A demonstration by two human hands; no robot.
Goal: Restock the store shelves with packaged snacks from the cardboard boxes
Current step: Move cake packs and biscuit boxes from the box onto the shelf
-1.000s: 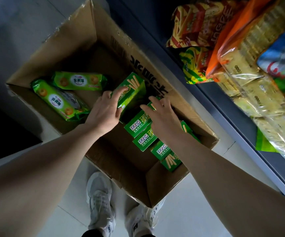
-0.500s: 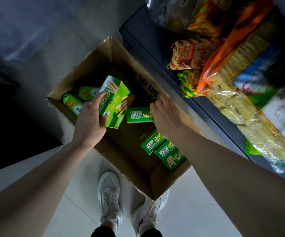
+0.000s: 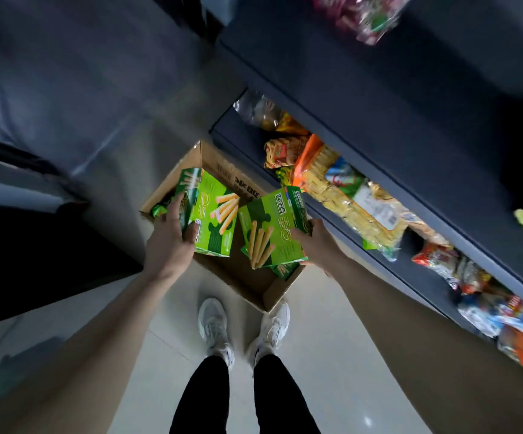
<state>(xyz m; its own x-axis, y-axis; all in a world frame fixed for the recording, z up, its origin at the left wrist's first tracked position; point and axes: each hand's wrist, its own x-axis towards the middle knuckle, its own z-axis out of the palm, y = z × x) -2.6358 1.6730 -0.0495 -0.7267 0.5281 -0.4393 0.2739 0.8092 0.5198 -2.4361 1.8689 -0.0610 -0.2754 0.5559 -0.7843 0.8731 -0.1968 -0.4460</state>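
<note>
Both hands [image 3: 167,245] [image 3: 316,242] have lifted gripped green boxes [image 3: 213,214] [image 3: 272,233] apparently clear above the carton rim [image 3: 210,151].

Dim, motion blur at edges, wide-angle distortion, floor glare.

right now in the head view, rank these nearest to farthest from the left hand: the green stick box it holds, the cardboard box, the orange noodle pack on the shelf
1. Green stick box, gripped in the left hand.
2. Cardboard box, on the floor just below.
3. Orange noodle pack, on the shelf to the right.
</note>
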